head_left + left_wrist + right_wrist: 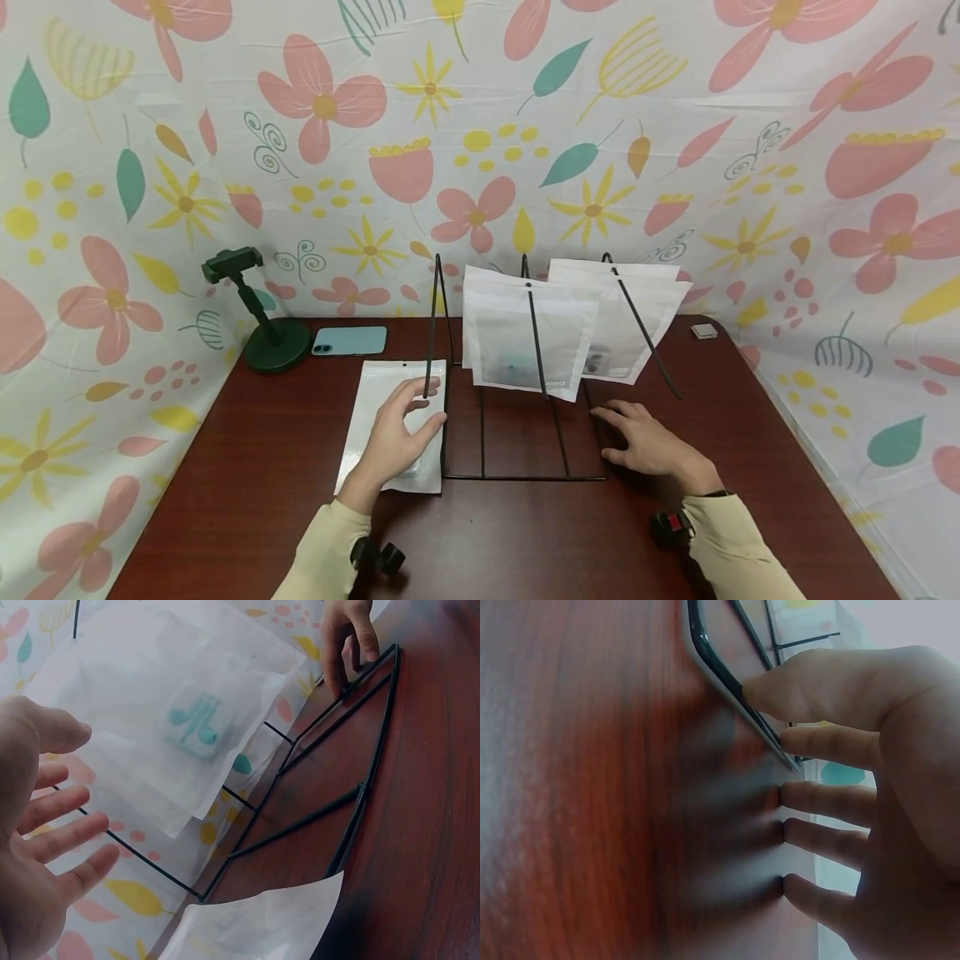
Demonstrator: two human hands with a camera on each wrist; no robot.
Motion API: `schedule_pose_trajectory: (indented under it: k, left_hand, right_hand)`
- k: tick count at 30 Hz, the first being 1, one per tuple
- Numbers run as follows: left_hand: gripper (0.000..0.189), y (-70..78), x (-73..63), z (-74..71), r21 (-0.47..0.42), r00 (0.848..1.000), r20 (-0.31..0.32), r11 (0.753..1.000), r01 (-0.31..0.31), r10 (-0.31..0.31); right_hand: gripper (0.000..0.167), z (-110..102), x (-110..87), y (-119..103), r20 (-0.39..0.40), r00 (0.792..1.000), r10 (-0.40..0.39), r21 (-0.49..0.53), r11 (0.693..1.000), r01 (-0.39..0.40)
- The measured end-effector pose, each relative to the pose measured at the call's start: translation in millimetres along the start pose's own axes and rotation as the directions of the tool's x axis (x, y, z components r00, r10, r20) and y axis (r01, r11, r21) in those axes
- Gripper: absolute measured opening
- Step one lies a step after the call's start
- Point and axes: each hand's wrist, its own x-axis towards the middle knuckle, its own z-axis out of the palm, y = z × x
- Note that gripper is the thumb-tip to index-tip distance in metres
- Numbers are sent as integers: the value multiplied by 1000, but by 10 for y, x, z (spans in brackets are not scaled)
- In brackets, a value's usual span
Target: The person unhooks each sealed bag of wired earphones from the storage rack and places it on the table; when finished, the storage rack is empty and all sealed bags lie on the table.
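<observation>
A black wire display rack (525, 478) stands on the table with white pouches hanging from its prongs. The middle prong carries pouches (517, 333), the front one showing teal earphones (199, 724) through its face. More white pouches (633, 325) hang on the right prong; the left prong is bare. My left hand (401, 429) hovers with spread fingers by the left prong, over a white pouch (375, 396) lying flat beside the rack. My right hand (648, 446) is at the base's right side, fingers fairly straight, thumb tip right at the base wire (739, 694).
A dark green phone stand (276, 343) is at the table's back left, with a light blue phone (349, 340) lying next to it. At the back right corner lies a small whitish square item (704, 332). Flower-printed cloth (480, 150) hangs behind the table.
</observation>
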Motion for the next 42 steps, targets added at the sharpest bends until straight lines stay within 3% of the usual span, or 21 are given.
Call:
schedule_pose_trajectory:
  k: [9, 22, 36, 42]
  left_hand:
    - [44, 342, 144, 25, -71, 999, 10, 997, -37, 38]
    - [46, 298, 287, 96, -138, 997, 45, 989, -60, 67]
    - [48, 237, 413, 178, -227, 997, 26, 972, -67, 75]
    - [49, 199, 466, 196, -252, 998, 39, 967, -27, 38]
  right_hand:
    - [58, 0, -9, 0, -10, 1000, -10, 3, 1000, 10]
    - [58, 12, -8, 15, -11, 1000, -5, 2, 1000, 5]
    - [59, 18, -15, 33, -22, 1000, -19, 1, 1000, 19]
    - [59, 21, -11, 35, -15, 1000, -16, 2, 1000, 16]
